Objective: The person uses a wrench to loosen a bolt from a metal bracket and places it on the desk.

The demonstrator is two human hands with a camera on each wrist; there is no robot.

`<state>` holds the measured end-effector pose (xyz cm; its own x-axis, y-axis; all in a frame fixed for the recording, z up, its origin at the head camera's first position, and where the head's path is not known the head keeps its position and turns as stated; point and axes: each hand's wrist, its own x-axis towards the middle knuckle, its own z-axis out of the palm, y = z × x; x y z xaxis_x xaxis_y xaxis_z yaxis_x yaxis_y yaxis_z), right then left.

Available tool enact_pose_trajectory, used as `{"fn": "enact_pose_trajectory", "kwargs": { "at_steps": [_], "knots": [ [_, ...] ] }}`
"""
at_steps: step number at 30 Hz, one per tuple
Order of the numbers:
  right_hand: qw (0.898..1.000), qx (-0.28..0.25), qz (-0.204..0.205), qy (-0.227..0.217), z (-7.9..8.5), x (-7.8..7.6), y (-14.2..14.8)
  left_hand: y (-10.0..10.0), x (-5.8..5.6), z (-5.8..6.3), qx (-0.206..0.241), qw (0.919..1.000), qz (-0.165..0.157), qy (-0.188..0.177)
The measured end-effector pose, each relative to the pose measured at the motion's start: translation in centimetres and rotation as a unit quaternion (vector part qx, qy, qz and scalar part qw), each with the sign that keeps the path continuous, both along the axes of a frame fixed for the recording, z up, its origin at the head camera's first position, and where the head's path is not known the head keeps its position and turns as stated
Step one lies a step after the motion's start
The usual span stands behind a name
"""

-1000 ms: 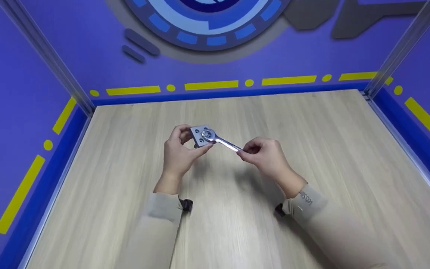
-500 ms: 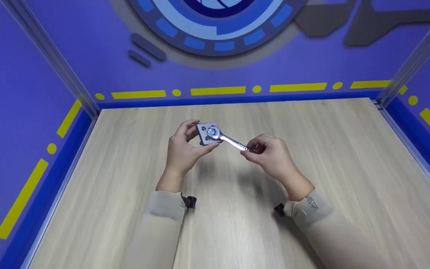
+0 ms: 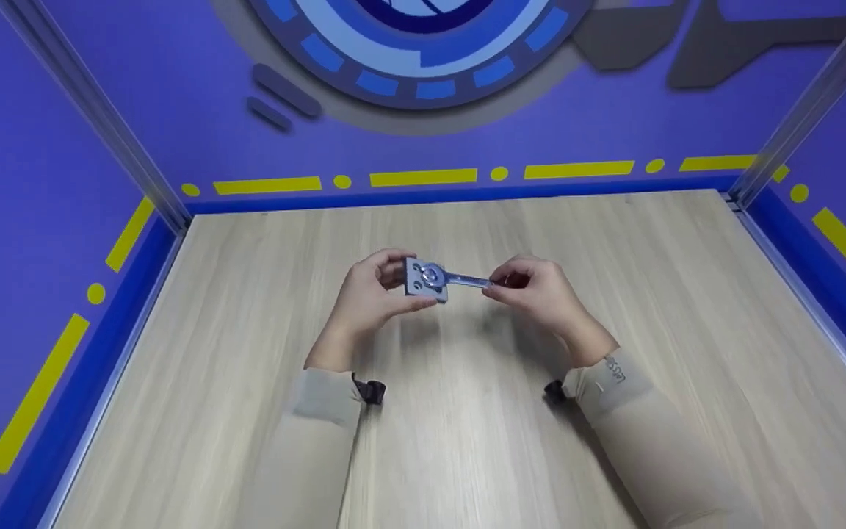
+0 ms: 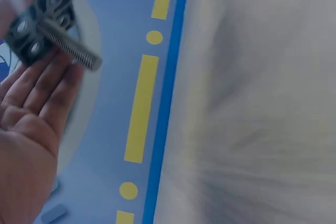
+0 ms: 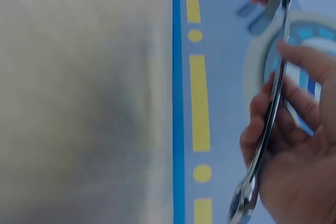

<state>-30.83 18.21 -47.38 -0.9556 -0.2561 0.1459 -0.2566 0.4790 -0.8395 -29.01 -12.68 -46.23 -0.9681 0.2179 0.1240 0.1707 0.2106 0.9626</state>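
My left hand (image 3: 368, 294) holds a small grey metal plate (image 3: 412, 288) with holes, thumb along its near edge and fingers behind. A bolt head (image 3: 432, 276) stands at the plate's face, with the ring end of a shiny wrench (image 3: 469, 281) around it. In the left wrist view, the bolt's threaded shank (image 4: 73, 45) juts from the plate's ribbed underside (image 4: 31, 30). My right hand (image 3: 540, 294) pinches the wrench handle near its far end. The right wrist view shows the handle (image 5: 270, 111) running across the fingers, its other end below the hand (image 5: 304, 145).
Beneath the raised hands lies a pale wood-grain table (image 3: 423, 441). Blue printed panels with yellow marks (image 3: 423, 178) enclose its back and sides, with metal posts at the corners. Black wrist straps (image 3: 371, 392) sit at the sleeve cuffs.
The wrench handle has swung from slanting down to the right to nearly level. My right hand has risen slightly with it, while the plate in my left hand has shifted right and tilted.
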Motion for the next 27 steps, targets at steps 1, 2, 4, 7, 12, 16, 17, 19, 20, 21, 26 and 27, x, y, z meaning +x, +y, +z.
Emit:
{"fn": "enact_pose_trajectory", "kwargs": {
  "at_steps": [1, 2, 4, 7, 12, 16, 17, 19, 20, 21, 26, 27],
  "knots": [
    [1.0, -0.007, 0.011, -0.001, -0.1, -0.1, 0.4, -0.1, 0.1, 0.2, 0.003, 0.9997, -0.02, -0.01],
    [1.0, -0.013, 0.023, -0.002, -0.1, -0.2, 0.7, -0.1, 0.3, 0.4, 0.005, 0.999, -0.041, -0.018],
    [0.998, -0.029, 0.049, -0.002, 0.0, -0.3, 1.4, -0.3, 0.5, 0.8, 0.008, 0.9958, -0.086, -0.033],
    [0.995, -0.051, 0.089, 0.004, 0.5, -0.4, 2.2, -0.5, 0.7, 1.3, 0.014, 0.9877, -0.146, -0.054],
    [0.994, -0.048, 0.093, 0.015, 1.4, -0.6, 3.2, -0.9, 0.6, 1.7, 0.023, 0.9809, -0.181, -0.069],
    [0.999, -0.03, 0.027, 0.017, 1.9, -0.6, 3.7, -0.9, 0.2, 1.3, 0.025, 0.991, -0.12, -0.055],
    [0.999, -0.029, 0.008, 0.015, 2.0, -0.5, 3.6, -0.8, 0.2, 1.2, 0.028, 0.9939, -0.095, -0.048],
    [0.999, -0.038, -0.028, 0.013, 2.3, -0.2, 3.2, -0.5, 0.2, 1.0, 0.035, 0.9981, -0.041, -0.028],
    [0.998, -0.044, -0.044, 0.011, 2.3, 0.0, 2.9, -0.3, 0.2, 0.9, 0.036, 0.9991, -0.015, -0.016],
    [0.997, -0.048, -0.058, 0.009, 2.4, 0.2, 2.5, -0.1, 0.2, 0.8, 0.037, 0.9992, 0.01, -0.005],
    [0.995, -0.057, -0.078, 0.005, 2.3, 1.4, 0.3, 1.3, 0.4, 0.2, 0.038, 0.9935, 0.101, 0.035],
    [0.996, -0.053, -0.076, 0.005, 2.3, 1.6, -0.1, 1.5, 0.4, 0.1, 0.038, 0.9919, 0.113, 0.041]
  ]
}}
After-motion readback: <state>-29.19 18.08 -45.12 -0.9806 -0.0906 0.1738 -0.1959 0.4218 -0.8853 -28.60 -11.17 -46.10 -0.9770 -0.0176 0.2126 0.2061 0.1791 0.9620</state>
